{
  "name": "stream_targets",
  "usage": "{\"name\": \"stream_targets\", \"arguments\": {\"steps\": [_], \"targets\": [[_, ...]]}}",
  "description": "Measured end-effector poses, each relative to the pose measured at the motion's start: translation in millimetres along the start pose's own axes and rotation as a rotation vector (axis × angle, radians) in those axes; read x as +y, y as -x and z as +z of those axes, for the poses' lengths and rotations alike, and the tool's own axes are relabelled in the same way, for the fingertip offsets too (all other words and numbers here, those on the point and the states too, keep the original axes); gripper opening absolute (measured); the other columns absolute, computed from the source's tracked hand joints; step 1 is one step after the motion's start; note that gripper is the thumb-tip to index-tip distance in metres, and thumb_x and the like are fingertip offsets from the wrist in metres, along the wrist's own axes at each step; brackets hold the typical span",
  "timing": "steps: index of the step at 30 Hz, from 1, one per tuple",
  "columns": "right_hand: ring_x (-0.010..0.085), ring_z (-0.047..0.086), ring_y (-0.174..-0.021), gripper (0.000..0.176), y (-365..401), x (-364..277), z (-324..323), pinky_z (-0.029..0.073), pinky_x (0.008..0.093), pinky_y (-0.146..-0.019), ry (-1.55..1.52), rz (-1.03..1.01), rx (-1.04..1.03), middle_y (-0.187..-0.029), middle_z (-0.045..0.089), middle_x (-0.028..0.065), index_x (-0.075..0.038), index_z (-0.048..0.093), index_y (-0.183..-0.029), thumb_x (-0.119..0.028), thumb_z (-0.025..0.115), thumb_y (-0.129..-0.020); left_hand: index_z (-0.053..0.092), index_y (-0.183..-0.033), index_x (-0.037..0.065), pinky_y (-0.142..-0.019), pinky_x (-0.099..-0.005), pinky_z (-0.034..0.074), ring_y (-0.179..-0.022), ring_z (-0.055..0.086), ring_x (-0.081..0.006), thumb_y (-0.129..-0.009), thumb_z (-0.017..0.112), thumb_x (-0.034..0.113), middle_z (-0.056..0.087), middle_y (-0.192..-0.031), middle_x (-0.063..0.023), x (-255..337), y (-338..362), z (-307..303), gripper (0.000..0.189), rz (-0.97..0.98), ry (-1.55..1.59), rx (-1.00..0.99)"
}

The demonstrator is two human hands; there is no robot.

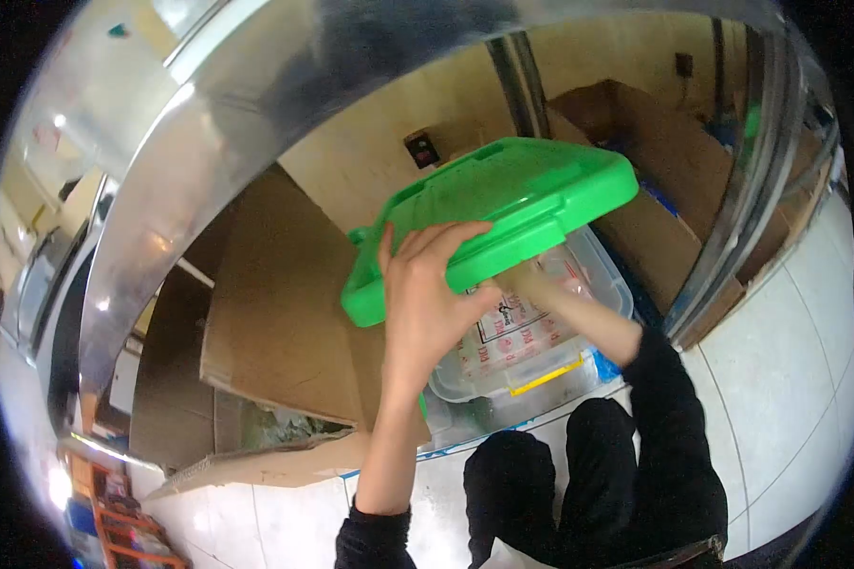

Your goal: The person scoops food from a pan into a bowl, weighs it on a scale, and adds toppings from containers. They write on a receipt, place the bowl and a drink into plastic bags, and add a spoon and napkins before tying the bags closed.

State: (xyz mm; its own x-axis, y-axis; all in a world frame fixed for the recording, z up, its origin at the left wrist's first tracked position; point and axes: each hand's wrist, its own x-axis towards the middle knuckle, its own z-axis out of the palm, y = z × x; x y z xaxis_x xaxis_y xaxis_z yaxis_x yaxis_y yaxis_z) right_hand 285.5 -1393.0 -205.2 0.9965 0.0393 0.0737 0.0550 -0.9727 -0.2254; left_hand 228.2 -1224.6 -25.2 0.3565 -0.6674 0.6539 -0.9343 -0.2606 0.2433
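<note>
My left hand (427, 289) grips the near edge of a bright green plastic lid (517, 190), fingers over the top and thumb below. It holds the lid raised and tilted above a clear plastic storage bin (479, 382) with a yellow latch (546, 376). Inside the bin lie packs in clear wrap with red and black print (517, 332). My right hand (517, 281) reaches into the bin under the lid. The lid's edge and the angle hide most of its fingers, so what they touch does not show.
An open cardboard box (280, 303) stands at the left, with plastic wrap (294, 427) inside. More cardboard (636, 142) sits at the right on the shelf. A curved-looking metal table edge (285, 95) runs overhead, with metal legs (731, 237) at the right. White floor tiles (778, 332) lie below.
</note>
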Motion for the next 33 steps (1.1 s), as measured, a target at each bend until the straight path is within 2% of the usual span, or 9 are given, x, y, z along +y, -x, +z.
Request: {"name": "stream_targets", "arguments": {"steps": [1, 3, 5, 9, 21, 22, 24, 26, 33], "targets": [[0.045, 0.027, -0.127, 0.09, 13, -28, 9, 0.037, 0.0524, -0.096, 0.051, -0.175, -0.162, -0.143, 0.017, 0.0211, -0.027, 0.035, -0.136, -0.048, 0.074, -0.058, 0.065, -0.099, 0.011, -0.106, -0.0533, 0.021, -0.099, 0.058, -0.0272, -0.057, 0.065, 0.014, 0.065, -0.098, -0.0094, -1, -3, -2, 0.042, 0.002, 0.009, 0.004], [0.0461, 0.025, -0.128, 0.092, 25, -51, 43, 0.036, 0.0536, -0.096, 0.115, -0.334, -0.363, -0.146, 0.013, 0.0208, -0.029, 0.033, -0.138, -0.047, 0.074, -0.058, 0.065, -0.099, 0.011, -0.107, -0.0535, 0.02, -0.099, 0.058, -0.0272, -0.057, 0.066, 0.014, 0.065, -0.097, -0.0095, 0, -2, -4, 0.042, -0.003, 0.036, -0.036], [0.0434, 0.029, -0.127, 0.09, 32, -43, 66, 0.037, 0.0514, -0.096, 0.077, -0.327, -0.397, -0.143, 0.021, 0.0218, -0.026, 0.033, -0.137, -0.045, 0.074, -0.06, 0.065, -0.099, 0.011, -0.106, -0.0541, 0.021, -0.102, 0.057, -0.0278, -0.057, 0.067, 0.013, 0.064, -0.099, -0.0102, 1, 1, -5, 0.043, -0.008, 0.036, -0.072], [0.0375, 0.045, -0.117, 0.069, 27, -49, 89, 0.04, 0.0476, -0.093, 0.149, -0.577, -0.235, -0.129, 0.042, 0.0232, -0.016, 0.044, -0.129, -0.038, 0.067, -0.068, 0.064, -0.1, 0.01, -0.105, -0.0549, 0.023, -0.102, 0.056, -0.0288, -0.055, 0.067, 0.013, 0.063, -0.099, -0.011, -3, 3, -7, 0.044, 0.007, 0.02, -0.072], [0.0361, 0.05, -0.111, 0.05, 43, -37, 45, 0.039, 0.0463, -0.094, 0.037, -0.38, -0.438, -0.119, 0.053, 0.0207, -0.008, 0.053, -0.118, -0.037, 0.057, -0.078, 0.064, -0.098, 0.007, -0.1, -0.0479, 0.033, -0.094, 0.058, -0.0317, -0.053, 0.068, 0.011, 0.062, -0.092, -0.0137, -11, 1, -4, 0.046, 0.053, 0.13, -0.075], [0.036, 0.051, -0.11, 0.048, 44, -40, 48, 0.039, 0.0462, -0.094, 0.021, -0.391, -0.406, -0.118, 0.053, 0.0204, -0.007, 0.053, -0.117, -0.037, 0.056, -0.079, 0.064, -0.098, 0.006, -0.099, -0.048, 0.033, -0.094, 0.058, -0.0318, -0.053, 0.068, 0.011, 0.062, -0.092, -0.0136, -11, 1, -4, 0.046, 0.049, 0.143, -0.086], [0.0346, 0.051, -0.109, 0.041, 50, -35, 69, 0.037, 0.048, -0.092, -0.027, -0.401, -0.117, -0.112, 0.058, 0.0159, -0.009, 0.058, -0.112, -0.035, 0.055, -0.081, 0.064, -0.098, 0.006, -0.099, -0.0482, 0.033, -0.094, 0.058, -0.0317, -0.053, 0.068, 0.012, 0.063, -0.092, -0.0134, -11, 1, -5, 0.046, 0.065, 0.133, -0.076], [0.0341, 0.052, -0.107, 0.04, 51, -25, 86, 0.037, 0.0488, -0.091, -0.042, -0.426, 0.004, -0.111, 0.059, 0.014, -0.011, 0.058, -0.112, -0.036, 0.056, -0.081, 0.064, -0.098, 0.007, -0.098, -0.0484, 0.033, -0.094, 0.058, -0.0315, -0.052, 0.068, 0.012, 0.063, -0.093, -0.0134, -11, 2, -5, 0.046, 0.068, 0.123, -0.059], [0.0344, 0.052, -0.108, 0.047, 37, -13, 73, 0.038, 0.0487, -0.092, 0.032, -0.388, -0.144, -0.114, 0.057, 0.0144, -0.009, 0.055, -0.116, -0.038, 0.058, -0.079, 0.064, -0.098, 0.008, -0.1, -0.0496, 0.032, -0.096, 0.057, -0.0313, -0.053, 0.068, 0.013, 0.063, -0.094, -0.0132, -12, 2, -6, 0.046, 0.076, 0.095, -0.061]]}}
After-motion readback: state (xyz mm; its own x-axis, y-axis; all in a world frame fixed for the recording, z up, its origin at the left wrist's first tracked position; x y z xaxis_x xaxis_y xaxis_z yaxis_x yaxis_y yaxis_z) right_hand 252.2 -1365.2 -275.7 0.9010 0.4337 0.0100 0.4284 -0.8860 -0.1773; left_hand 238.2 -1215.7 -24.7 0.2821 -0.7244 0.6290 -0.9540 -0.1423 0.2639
